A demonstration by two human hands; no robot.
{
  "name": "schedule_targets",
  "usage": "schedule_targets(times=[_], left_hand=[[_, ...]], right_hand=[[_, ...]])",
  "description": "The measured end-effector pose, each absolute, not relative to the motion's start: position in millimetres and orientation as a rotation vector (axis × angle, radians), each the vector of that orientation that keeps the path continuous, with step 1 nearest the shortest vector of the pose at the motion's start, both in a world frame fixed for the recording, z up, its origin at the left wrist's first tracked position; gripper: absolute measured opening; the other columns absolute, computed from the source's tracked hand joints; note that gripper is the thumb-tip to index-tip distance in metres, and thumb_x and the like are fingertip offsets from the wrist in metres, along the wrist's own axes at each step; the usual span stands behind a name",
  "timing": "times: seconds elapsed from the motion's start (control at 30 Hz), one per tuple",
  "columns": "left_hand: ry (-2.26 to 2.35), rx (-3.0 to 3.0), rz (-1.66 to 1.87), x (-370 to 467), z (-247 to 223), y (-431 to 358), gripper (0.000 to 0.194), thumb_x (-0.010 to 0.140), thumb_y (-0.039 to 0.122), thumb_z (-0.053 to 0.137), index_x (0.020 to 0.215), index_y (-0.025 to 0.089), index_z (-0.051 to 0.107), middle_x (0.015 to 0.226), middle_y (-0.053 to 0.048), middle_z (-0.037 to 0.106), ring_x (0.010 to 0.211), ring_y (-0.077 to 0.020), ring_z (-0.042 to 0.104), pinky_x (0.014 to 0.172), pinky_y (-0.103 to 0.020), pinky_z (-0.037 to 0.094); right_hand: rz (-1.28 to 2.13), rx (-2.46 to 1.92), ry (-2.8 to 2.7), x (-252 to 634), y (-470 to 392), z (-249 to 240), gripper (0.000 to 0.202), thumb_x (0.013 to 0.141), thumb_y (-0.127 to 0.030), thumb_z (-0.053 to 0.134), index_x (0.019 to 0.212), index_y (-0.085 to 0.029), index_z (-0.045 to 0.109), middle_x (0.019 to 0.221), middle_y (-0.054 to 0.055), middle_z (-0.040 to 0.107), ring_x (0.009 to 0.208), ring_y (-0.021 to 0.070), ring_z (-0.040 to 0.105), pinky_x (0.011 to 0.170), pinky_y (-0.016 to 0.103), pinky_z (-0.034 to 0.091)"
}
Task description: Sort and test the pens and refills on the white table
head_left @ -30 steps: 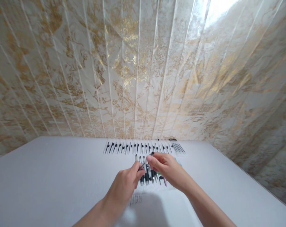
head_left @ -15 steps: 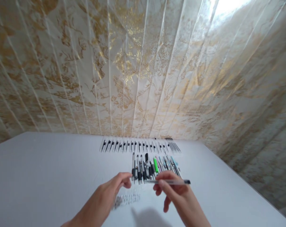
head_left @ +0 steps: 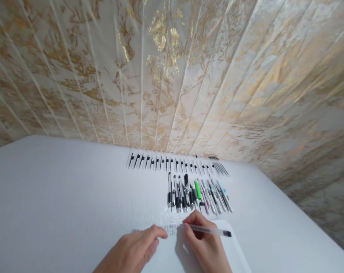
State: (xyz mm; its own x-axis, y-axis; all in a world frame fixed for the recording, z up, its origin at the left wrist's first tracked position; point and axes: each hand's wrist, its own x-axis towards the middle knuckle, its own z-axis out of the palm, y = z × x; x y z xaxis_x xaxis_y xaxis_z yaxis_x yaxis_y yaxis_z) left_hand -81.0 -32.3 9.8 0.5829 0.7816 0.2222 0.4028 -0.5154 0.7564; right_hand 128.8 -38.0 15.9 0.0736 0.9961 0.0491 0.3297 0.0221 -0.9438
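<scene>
Between the thumb and fingers of my right hand [head_left: 204,239] is a clear pen [head_left: 208,229] with a black end pointing right; its tip is down at a white sheet or board [head_left: 231,246]. Small dark marks [head_left: 170,229] show on that surface, between my two hands. My left hand [head_left: 142,244] lies at the left of the marks, fingers apart and holding nothing. Beyond my hands, several pens lie side by side, among them a green one [head_left: 198,189], black-gripped ones [head_left: 177,197] and pink and blue ones.
Along the back of the white table [head_left: 75,182] runs a row of clear sleeves with black-tipped pieces [head_left: 162,161], and thin dark rods [head_left: 221,168] lie at its right end. A gold-patterned wall covering [head_left: 160,76] rises behind the table.
My right hand has lowered the pen to the marked surface. My left hand has come down beside the marks. The camera view has tilted, and more of the white board shows.
</scene>
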Motion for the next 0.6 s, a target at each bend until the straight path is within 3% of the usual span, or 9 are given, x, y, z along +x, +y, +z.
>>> schedule_targets(times=[0.1,0.27,0.6], left_hand=[[1.042,2.114,0.733,-78.6,19.4,-37.4,0.019,0.094,0.026,0.036,0.105,0.029,0.052,0.083,0.003,0.069,0.076,-0.0132,0.065,0.069,-0.018,0.047],[1.066,2.156,0.707,-78.1,18.3,-39.2,0.017,0.092,0.025,0.039,0.107,0.027,0.047,0.075,0.004,0.064,0.065,-0.0124,0.063,0.059,-0.017,0.046],[1.016,2.183,0.641,-79.4,10.5,-33.2,0.021,0.092,0.021,0.038,0.111,0.027,0.044,0.079,0.003,0.065,0.069,-0.0127,0.064,0.055,-0.016,0.044]], right_hand=[[0.971,-1.503,-1.45,128.7,-37.8,16.5,0.02,0.077,-0.031,0.057,0.063,-0.018,0.05,0.053,-0.004,0.044,0.051,0.01,0.035,0.047,0.023,0.026],[0.952,-1.541,-1.465,129.8,-37.2,17.8,0.021,0.078,-0.031,0.055,0.062,-0.019,0.049,0.051,-0.004,0.045,0.05,0.0103,0.037,0.047,0.023,0.027],[0.949,-1.556,-1.498,131.6,-36.8,18.4,0.018,0.078,-0.028,0.054,0.063,-0.019,0.049,0.053,-0.004,0.046,0.051,0.0109,0.038,0.049,0.023,0.028]])
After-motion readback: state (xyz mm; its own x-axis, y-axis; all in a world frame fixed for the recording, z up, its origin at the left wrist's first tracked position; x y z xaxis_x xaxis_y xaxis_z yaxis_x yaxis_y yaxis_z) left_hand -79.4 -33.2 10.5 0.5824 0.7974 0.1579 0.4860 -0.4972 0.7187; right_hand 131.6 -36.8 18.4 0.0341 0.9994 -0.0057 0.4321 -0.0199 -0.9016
